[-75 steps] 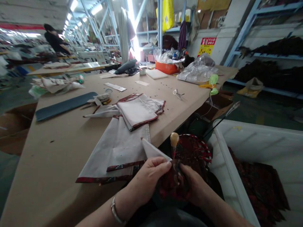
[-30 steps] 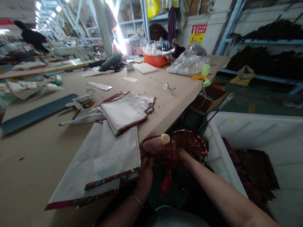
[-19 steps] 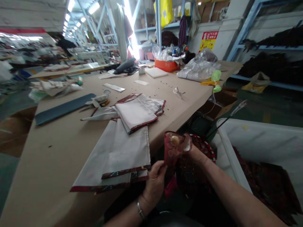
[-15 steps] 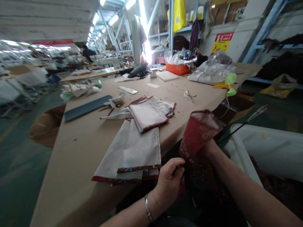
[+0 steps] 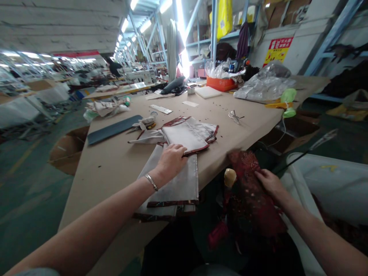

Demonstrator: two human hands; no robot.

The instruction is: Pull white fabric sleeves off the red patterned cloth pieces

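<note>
My left hand (image 5: 171,161) reaches over the brown worktable (image 5: 115,153) and rests on the near edge of a folded white fabric piece with a dark red border (image 5: 185,137), which tops a spread of similar white pieces (image 5: 178,184). Its fingers are curled onto the cloth. My right hand (image 5: 270,184) lies flat on a dark red patterned fabric piece (image 5: 253,191) below the table edge. A pale wooden knob on an upright stick (image 5: 230,177) stands just left of that red fabric.
A white plastic bin (image 5: 330,184) with dark red fabric stands at the right. On the table lie a dark blue strip (image 5: 114,129), small snips (image 5: 235,116), an orange tray (image 5: 220,83) and clear plastic bags (image 5: 266,84). A person stands far back left.
My left hand left the red fabric and reached up onto the white folded pieces. My right hand lowered the red fabric from above the table edge down beside the knob.
</note>
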